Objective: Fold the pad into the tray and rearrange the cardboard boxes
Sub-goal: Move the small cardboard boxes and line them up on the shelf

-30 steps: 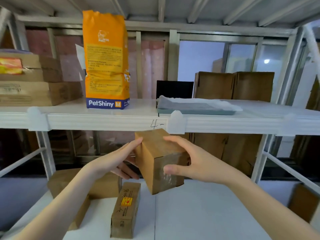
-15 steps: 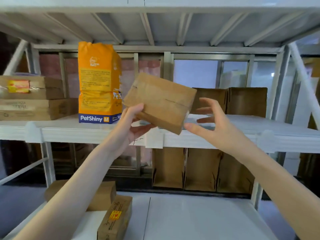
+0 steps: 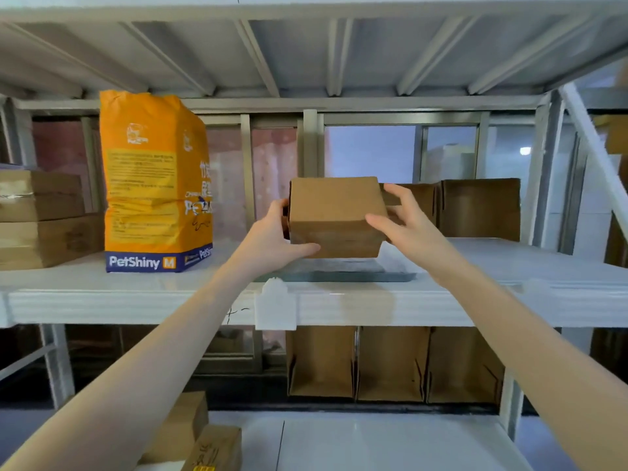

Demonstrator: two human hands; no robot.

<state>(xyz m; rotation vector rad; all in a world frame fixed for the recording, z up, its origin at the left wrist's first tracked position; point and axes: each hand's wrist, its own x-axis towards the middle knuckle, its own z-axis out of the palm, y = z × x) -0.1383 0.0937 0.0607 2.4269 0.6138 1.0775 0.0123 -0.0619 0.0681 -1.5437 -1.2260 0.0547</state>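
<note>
The left hand (image 3: 272, 234) grips the left side of a small plain brown cardboard box (image 3: 334, 217), thumb curled under its lower front edge. The right hand (image 3: 406, 220) clasps the box's right side, fingers spread across the right face and thumb pressed on the front. The box sits level in both hands, just above a flat grey tray (image 3: 343, 271) lined with a white pad (image 3: 399, 258); whether it touches the pad cannot be told. The tray lies on the white metal shelf (image 3: 136, 294). Left of the box stands an orange "PetShiny M" bag (image 3: 154, 185), upright on the shelf; farther left, stacked flat brown cartons (image 3: 40, 219). Right of the box and behind it stand open brown cardboard cartons (image 3: 479, 207).
</note>
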